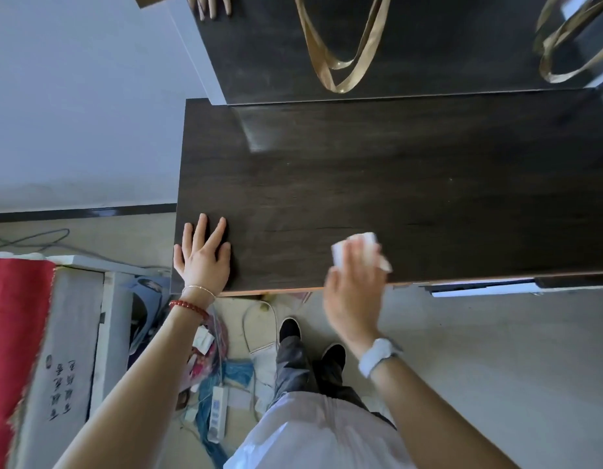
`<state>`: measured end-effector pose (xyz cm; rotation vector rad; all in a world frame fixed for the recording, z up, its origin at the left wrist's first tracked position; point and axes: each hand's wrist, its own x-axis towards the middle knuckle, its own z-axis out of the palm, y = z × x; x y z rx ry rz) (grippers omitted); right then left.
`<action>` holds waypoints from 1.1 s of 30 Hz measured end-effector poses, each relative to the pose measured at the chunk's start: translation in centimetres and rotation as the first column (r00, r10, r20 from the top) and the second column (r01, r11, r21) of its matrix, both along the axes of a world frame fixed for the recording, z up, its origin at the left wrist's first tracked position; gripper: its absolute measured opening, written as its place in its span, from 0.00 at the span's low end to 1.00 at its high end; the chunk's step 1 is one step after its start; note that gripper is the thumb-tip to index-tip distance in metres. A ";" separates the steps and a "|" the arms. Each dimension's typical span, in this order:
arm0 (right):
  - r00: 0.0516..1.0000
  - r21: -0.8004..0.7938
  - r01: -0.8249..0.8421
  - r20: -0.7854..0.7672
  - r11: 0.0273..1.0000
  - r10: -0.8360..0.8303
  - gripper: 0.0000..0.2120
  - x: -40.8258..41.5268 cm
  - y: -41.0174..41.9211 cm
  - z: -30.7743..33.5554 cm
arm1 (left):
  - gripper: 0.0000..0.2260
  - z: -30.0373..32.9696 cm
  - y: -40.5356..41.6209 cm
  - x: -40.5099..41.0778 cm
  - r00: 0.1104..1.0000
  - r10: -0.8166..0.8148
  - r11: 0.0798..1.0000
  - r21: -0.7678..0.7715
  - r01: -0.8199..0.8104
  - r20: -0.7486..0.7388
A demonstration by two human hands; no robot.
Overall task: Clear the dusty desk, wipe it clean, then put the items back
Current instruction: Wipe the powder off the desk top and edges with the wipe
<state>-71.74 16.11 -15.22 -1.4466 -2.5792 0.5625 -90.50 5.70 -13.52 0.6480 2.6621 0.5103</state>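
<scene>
- Dark wood-grain laminate covers the bench [394,184], bare of items; a glossy upright panel [411,45] at its back mirrors fingers and gold loops.
- The left hand [203,255] lies flat on the near left corner, fingers straight and spread, gripping nothing; it looks to be steadying the body.
- The right hand [355,279] presses a white wipe [355,247] onto the surface just inside the near edge. The fingers lie over it, and motion blur leaves the grip unclear: I cannot tell whether they curl round it or only push it flat.
- The wipe looks thin, soft and very light; it will bunch or tear sooner than resist. A flat palm with spread fingers on top should hold it best, since a pinched corner would let the rest drag.
- Judging by the bare surface, clearing seems done and wiping is under way.
- Hard to read: the dust itself, the wipe's material (tissue or cloth), and the bench's right end, which is cut off. Clutter on the floor [496,350], including a power strip [217,414], may include the removed items; that is uncertain.
</scene>
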 end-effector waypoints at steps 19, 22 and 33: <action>0.708 0.009 -0.701 -0.107 0.713 0.698 0.23 -12.7 -11.6 1.0 | 0.11 0.6 -9.6 -2.4 0.739 0.263 0.668 0.435 -0.603 0.621; 0.699 -0.165 -0.706 -0.316 0.689 0.641 0.26 -11.2 -10.7 1.1 | 0.11 0.4 -9.9 -2.5 0.893 0.306 0.800 0.420 -0.428 0.329; 0.889 -0.347 -0.194 -0.457 0.917 0.016 0.19 -7.8 -2.7 2.6 | 0.26 -2.0 -5.0 -0.6 0.839 -0.479 0.875 -0.213 0.434 -0.259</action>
